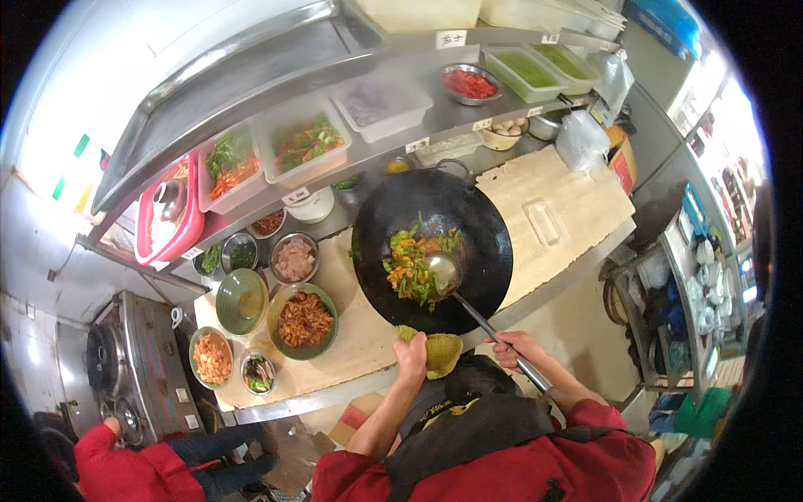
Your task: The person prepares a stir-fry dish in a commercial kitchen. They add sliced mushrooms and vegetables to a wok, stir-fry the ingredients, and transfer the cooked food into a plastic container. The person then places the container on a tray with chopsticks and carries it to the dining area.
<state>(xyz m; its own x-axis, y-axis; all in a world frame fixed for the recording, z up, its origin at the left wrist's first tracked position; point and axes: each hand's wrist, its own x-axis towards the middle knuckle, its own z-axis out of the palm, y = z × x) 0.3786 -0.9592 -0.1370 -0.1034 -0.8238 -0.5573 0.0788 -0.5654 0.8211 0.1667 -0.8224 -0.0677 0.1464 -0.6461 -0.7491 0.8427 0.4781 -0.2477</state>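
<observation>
My left hand (411, 356) grips a yellow-green cloth (444, 354) at the near rim of a large black wok (486, 263). In my right hand (518, 351) is the long handle of a metal ladle (445, 276). The ladle's bowl rests among chopped green and orange vegetables (404, 254) inside the wok. Left of the wok stand a green bowl (274, 344) of brown cooked pieces, a nearly bare green bowl (229, 301), a bowl of pale-orange pieces (212, 357) and a small bowl of dark and green slices (258, 374). A metal bowl holds pale pink meat (294, 258).
A metal shelf (439, 122) over the counter carries plastic tubs of vegetables (307, 147) and a metal bowl of red pieces (470, 85). Tan board (564, 207) covers the counter right of the wok. A co-worker in a red sleeve (100, 445) is at the lower left.
</observation>
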